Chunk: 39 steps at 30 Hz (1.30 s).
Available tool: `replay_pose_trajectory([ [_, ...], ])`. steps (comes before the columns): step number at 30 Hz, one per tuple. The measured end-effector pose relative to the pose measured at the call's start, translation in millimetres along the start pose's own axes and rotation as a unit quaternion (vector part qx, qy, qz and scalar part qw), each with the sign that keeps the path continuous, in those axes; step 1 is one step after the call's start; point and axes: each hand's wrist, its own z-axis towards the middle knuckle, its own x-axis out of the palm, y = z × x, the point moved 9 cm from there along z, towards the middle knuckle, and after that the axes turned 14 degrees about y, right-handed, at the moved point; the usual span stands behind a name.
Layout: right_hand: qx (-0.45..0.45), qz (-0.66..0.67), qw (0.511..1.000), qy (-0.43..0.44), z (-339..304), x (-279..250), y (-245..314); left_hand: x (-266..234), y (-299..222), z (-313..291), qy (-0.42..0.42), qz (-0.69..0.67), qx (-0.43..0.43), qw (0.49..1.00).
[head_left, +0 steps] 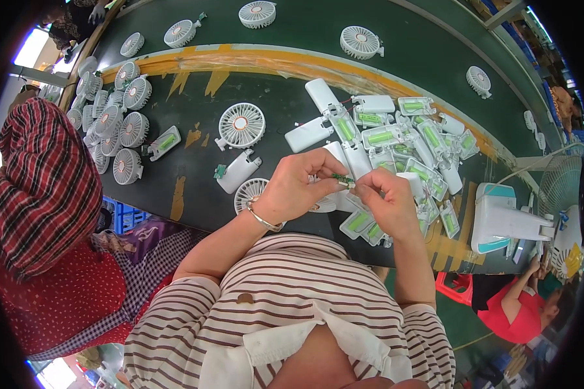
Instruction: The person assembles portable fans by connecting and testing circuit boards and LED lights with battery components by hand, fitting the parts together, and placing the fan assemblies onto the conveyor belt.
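A dark green desk (pixel 194 117) with a worn yellow stripe (pixel 253 61) curving along it fills the view ahead of you, and beyond the stripe a green conveyor belt (pixel 428 45) carries a few white fan heads (pixel 361 42). At your ten o'clock a stack of white round fan heads (pixel 113 123) lies crowded near the desk edge. At twelve o'clock a single fan head with an orange centre (pixel 241 125) lies flat, and just below it is a white handle shell (pixel 237 172). From one to three o'clock there is a heap of open white handle halves with green battery cells (pixel 402 139) showing inside.

Your left hand (pixel 296 188), with a metal bangle (pixel 263 219) at the wrist, is closed in a pinch on one end of a small green circuit board (pixel 341 178). Your right hand (pixel 386 198) meets it from the other side, thumb and forefinger pinched on the same board. The board sits between the two hands, raised above the desk, over another fan head (pixel 251 192) and the near edge of the heap.

At your three o'clock a white and teal device (pixel 499 217) stands on the desk. A person in a red patterned headscarf (pixel 42 181) sits close at your nine o'clock, and a person in a red top (pixel 516 311) is at your four o'clock.
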Motion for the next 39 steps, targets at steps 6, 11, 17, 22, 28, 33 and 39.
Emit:
replay_pose_trajectory([
  [6, 0.031, 0.012, 0.999, -0.005, 0.3, 3.0, -2.2, 3.4, -6.2, -4.5, -0.028, 0.064, 0.011, 0.998],
  [11, 0.007, -0.041, 0.998, -0.037, 2.6, 1.7, 4.5, 5.7, -22.8, -12.4, -0.1, 0.177, 0.084, 0.976],
  [17, -0.072, -0.169, 0.979, -0.092, 1.2, 2.2, 30.2, 7.6, -26.1, -16.7, -0.144, 0.21, 0.101, 0.962],
  [22, -0.128, -0.282, 0.938, -0.157, -6.2, 7.0, 47.3, 9.1, -25.6, -19.6, -0.169, 0.21, 0.118, 0.956],
  [28, -0.137, -0.289, 0.936, -0.146, -6.2, 10.4, 47.0, 5.1, -22.2, -16.8, -0.163, 0.198, 0.119, 0.959],
  [33, -0.129, -0.307, 0.932, -0.139, -5.1, 12.2, 52.7, 2.8, -26.2, -10.9, -0.142, 0.218, 0.157, 0.953],
  [39, -0.1, -0.32, 0.935, -0.119, 1.5, 9.8, 50.7, 6.4, -31.0, -2.0, -0.145, 0.244, 0.181, 0.942],
])
